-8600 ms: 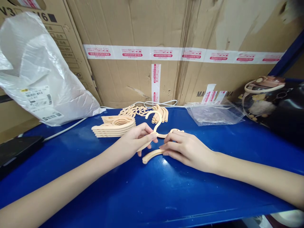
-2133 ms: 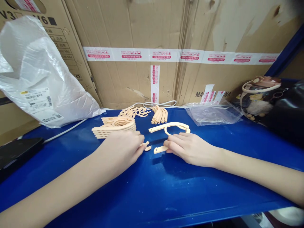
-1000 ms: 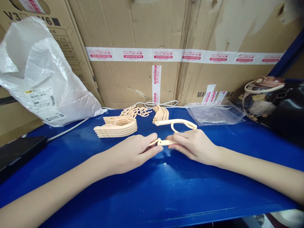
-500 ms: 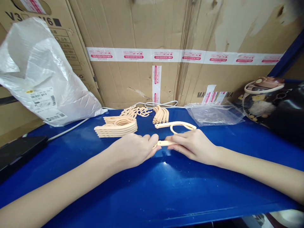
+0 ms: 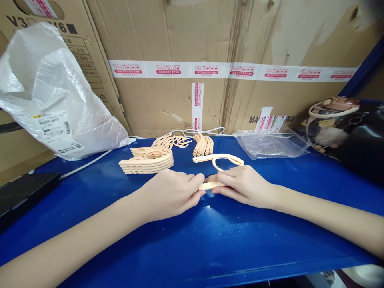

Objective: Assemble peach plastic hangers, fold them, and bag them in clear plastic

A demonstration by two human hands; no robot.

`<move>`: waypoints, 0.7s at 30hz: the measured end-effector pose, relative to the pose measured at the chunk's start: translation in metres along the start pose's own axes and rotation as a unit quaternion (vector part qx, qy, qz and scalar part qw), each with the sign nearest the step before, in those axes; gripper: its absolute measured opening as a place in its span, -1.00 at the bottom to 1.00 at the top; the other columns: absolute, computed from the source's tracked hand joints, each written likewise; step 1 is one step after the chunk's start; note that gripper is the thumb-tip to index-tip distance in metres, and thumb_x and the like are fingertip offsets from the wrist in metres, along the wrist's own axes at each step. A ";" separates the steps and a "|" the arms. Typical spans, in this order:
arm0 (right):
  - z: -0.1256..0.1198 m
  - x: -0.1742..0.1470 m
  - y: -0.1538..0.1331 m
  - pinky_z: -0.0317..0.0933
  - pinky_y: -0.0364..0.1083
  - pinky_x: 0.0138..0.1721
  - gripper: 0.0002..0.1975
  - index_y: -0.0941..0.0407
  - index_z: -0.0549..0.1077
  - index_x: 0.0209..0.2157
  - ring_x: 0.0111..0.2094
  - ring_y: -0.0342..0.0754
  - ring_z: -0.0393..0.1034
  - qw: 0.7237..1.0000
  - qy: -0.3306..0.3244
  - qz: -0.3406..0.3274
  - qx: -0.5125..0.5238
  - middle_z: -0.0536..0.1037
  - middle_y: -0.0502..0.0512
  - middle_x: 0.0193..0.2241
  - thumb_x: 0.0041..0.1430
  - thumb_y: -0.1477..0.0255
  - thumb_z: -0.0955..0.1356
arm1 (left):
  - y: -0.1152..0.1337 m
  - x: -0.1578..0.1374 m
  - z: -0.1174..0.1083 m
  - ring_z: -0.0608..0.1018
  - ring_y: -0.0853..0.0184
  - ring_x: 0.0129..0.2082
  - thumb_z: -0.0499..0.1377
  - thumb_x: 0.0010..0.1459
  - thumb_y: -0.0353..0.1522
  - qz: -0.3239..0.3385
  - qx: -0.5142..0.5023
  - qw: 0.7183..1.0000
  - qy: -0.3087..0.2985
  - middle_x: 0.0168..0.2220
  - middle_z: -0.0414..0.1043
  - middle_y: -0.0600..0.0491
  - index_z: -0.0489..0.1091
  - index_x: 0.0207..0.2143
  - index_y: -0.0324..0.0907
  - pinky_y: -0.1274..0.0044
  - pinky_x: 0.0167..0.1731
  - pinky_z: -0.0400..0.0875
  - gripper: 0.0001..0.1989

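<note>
cream bar (image 5: 211, 185) gripped by right hand (image 5: 244, 185), well behind tabletop's front edge (image 5: 240, 276); its hole just turned from view, end pinched by left hand (image 5: 172, 192), joint perhaps being worked.

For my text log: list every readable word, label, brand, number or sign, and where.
"V3": left carton
"6", start covered: left carton
Recycling symbol: left carton
"MA", "NA", middle covered: rear carton
Too small or blurred: table on left carton, shipping label on mailer bag, packing tape

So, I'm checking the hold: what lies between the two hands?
A beige bar bridges the gap from left hand to right hand in the head view.
</note>
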State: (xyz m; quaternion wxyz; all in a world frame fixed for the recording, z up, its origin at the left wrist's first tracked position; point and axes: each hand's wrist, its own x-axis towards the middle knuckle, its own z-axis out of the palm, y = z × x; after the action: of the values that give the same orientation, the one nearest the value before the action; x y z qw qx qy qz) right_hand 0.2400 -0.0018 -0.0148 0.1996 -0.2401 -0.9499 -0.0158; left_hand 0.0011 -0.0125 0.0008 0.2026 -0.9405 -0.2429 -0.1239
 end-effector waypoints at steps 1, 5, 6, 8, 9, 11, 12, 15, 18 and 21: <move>0.000 0.000 0.000 0.27 -0.15 -0.31 -0.71 0.12 0.41 -0.02 -0.33 -0.12 0.50 1.000 0.003 -0.007 0.003 0.60 0.07 -0.25 0.39 0.31 0.18 | 0.000 0.000 0.000 0.46 0.38 -0.63 -0.14 0.37 -0.31 -0.007 -0.014 1.000 -0.010 -0.60 0.32 0.17 0.17 -0.40 -0.16 0.53 -0.64 0.02 -0.74; -0.003 0.000 0.001 0.30 -0.12 -0.26 -0.72 0.13 0.40 -0.05 -0.27 -0.08 0.48 0.998 0.056 -0.032 -0.015 0.58 0.10 -0.24 0.33 0.27 0.25 | -0.003 -0.001 -0.003 0.42 0.39 -0.67 -0.11 0.34 -0.31 -0.029 -0.042 0.998 -0.022 -0.64 0.30 0.19 0.16 -0.41 -0.15 0.54 -0.64 -0.01 -0.76; -0.005 0.000 0.002 0.30 -0.10 -0.25 -0.74 0.15 0.42 -0.09 -0.25 -0.06 0.47 0.996 0.085 -0.036 -0.022 0.57 0.12 -0.25 0.32 0.28 0.26 | -0.005 -0.001 -0.003 0.42 0.39 -0.68 -0.11 0.34 -0.31 -0.031 -0.041 0.999 -0.017 -0.65 0.30 0.19 0.16 -0.41 -0.15 0.54 -0.64 -0.01 -0.76; -0.009 0.000 0.004 0.29 -0.06 -0.20 -0.80 0.16 0.44 -0.19 -0.21 -0.02 0.43 0.987 0.155 -0.027 -0.035 0.54 0.17 -0.24 0.31 0.34 0.26 | -0.007 -0.001 -0.004 0.40 0.39 -0.69 -0.11 0.35 -0.30 -0.030 -0.032 0.999 -0.006 -0.66 0.30 0.20 0.16 -0.41 -0.15 0.54 -0.63 -0.01 -0.75; -0.011 0.001 0.005 0.28 -0.03 -0.18 -0.82 0.16 0.45 -0.24 -0.18 0.00 0.41 0.981 0.187 -0.013 -0.041 0.52 0.20 -0.21 0.31 0.37 0.26 | -0.008 -0.001 -0.004 0.40 0.39 -0.69 -0.11 0.35 -0.30 -0.029 -0.028 0.999 -0.003 -0.66 0.30 0.20 0.17 -0.41 -0.15 0.54 -0.63 0.00 -0.75; -0.015 0.001 0.009 0.26 0.03 -0.11 -0.82 0.15 0.46 -0.32 -0.10 0.05 0.37 0.972 0.227 0.028 -0.052 0.49 0.24 -0.12 0.30 0.41 0.25 | -0.009 -0.001 -0.004 0.41 0.39 -0.69 -0.10 0.34 -0.30 -0.027 -0.022 0.999 0.000 -0.66 0.31 0.19 0.17 -0.41 -0.15 0.54 -0.63 0.01 -0.75; -0.016 0.002 0.012 0.23 0.06 -0.06 -0.80 0.14 0.46 -0.34 -0.05 0.06 0.34 0.971 0.230 0.048 -0.052 0.47 0.24 -0.07 0.31 0.42 0.25 | -0.009 -0.001 -0.004 0.41 0.39 -0.68 -0.10 0.34 -0.31 -0.025 -0.021 0.999 0.001 -0.66 0.32 0.19 0.18 -0.41 -0.15 0.54 -0.62 0.02 -0.75; -0.016 0.002 0.020 0.17 0.09 0.02 -0.72 0.11 0.51 -0.39 0.02 0.07 0.30 0.976 0.198 0.086 -0.027 0.44 0.18 0.01 0.34 0.41 0.22 | -0.007 -0.002 -0.005 0.44 0.39 -0.67 -0.10 0.34 -0.31 -0.018 -0.019 1.000 0.002 -0.63 0.35 0.18 0.20 -0.40 -0.16 0.53 -0.62 0.03 -0.76; -0.012 0.002 0.027 0.18 0.05 -0.05 -0.67 0.10 0.53 -0.37 -0.10 0.02 0.36 0.983 0.154 0.101 0.003 0.52 0.12 -0.12 0.36 0.38 0.20 | -0.004 -0.002 -0.007 0.45 0.41 -0.64 -0.10 0.34 -0.33 0.002 -0.022 1.000 -0.003 -0.59 0.37 0.17 0.20 -0.40 -0.16 0.53 -0.63 0.05 -0.76; -0.009 0.002 0.029 0.20 0.01 -0.14 -0.68 0.11 0.55 -0.31 -0.22 -0.02 0.36 0.988 0.120 0.093 0.009 0.54 0.12 -0.23 0.37 0.35 0.20 | -0.002 -0.002 -0.008 0.41 0.41 -0.66 -0.10 0.32 -0.33 0.025 -0.004 1.000 0.003 -0.60 0.33 0.18 0.18 -0.43 -0.15 0.53 -0.64 0.06 -0.76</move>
State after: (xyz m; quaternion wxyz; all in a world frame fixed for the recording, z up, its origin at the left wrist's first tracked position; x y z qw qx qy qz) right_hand 0.2550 0.0237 -0.0076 0.3151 -0.3215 -0.8928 -0.0172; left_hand -0.0025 -0.0156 0.0080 0.2029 -0.9467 -0.2182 -0.1227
